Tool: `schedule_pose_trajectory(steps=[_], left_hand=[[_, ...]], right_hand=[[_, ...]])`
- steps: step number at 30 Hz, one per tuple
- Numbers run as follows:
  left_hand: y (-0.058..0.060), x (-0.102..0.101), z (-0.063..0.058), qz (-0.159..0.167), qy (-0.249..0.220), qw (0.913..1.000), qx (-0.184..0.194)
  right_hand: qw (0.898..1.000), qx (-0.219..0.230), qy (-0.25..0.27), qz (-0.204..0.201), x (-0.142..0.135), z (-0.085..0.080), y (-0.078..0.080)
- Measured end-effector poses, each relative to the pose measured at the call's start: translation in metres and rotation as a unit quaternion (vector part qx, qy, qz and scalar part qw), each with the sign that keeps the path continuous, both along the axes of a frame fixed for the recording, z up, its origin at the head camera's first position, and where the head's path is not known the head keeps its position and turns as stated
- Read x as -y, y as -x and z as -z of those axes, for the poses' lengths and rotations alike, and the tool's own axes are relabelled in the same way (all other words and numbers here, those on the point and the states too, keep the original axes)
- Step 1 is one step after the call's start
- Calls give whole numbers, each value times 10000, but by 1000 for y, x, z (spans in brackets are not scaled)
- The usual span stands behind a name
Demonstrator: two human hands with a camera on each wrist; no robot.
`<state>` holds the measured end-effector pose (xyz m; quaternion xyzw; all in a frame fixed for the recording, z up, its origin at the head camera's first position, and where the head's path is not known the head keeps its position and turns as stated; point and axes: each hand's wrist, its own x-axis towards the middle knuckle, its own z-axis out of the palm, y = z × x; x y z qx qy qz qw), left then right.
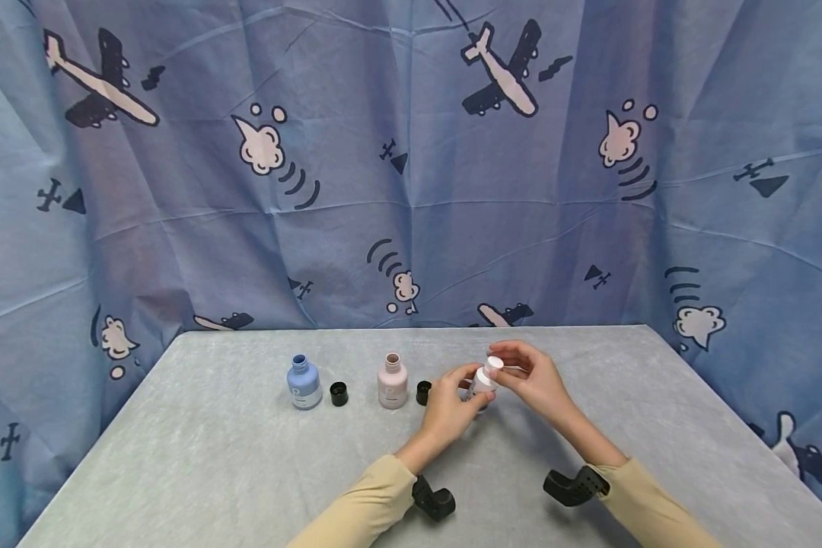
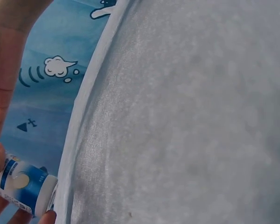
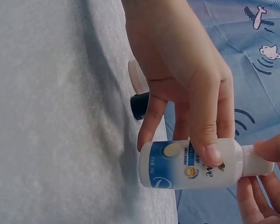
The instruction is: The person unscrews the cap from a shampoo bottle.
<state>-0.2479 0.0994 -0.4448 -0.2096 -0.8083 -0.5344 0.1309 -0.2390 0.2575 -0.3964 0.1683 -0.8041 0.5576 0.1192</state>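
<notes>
My left hand (image 1: 447,409) grips the body of a small white bottle (image 3: 200,165) with a blue-and-white label, held tilted just above the table. The right hand (image 1: 536,379) pinches the bottle's white cap (image 1: 495,363) between thumb and fingers; the right wrist view shows the cap on the neck. In the left wrist view the bottle's blue lower end and base lie near the left edge, with fingers around it.
Left of the hands stand an uncapped pink bottle (image 1: 393,384) and an uncapped blue bottle (image 1: 304,387). One black cap (image 1: 339,393) sits beside the blue bottle, another black cap (image 1: 422,392) near my left hand. A patterned blue curtain (image 1: 356,175) hangs behind the grey table (image 1: 233,457).
</notes>
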Motion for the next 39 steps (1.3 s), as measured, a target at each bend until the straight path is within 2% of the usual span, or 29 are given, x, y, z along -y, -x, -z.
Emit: schedule_pose_trajectory(steps=[5, 12, 19, 29, 39], left_hand=[[-1, -2, -1, -280, -19, 9996, 64], [-1, -1, -2, -768, -17, 9967, -247], [-1, -1, -1, -834, 19, 9959, -338], [-3, -1, 0, -567, -23, 9982, -216], [-2, -2, 3, -296, -86, 9995, -65]], right_hand=[[9999, -104, -113, 68, -1, 2, 0], [9953, 199, -571, 750, 0, 2, -3], [9893, 501, -796, 1115, 1, 0, -4], [9915, 476, -796, 918, -1, 0, -3], [9976, 446, -423, 314, -4, 2, -4]])
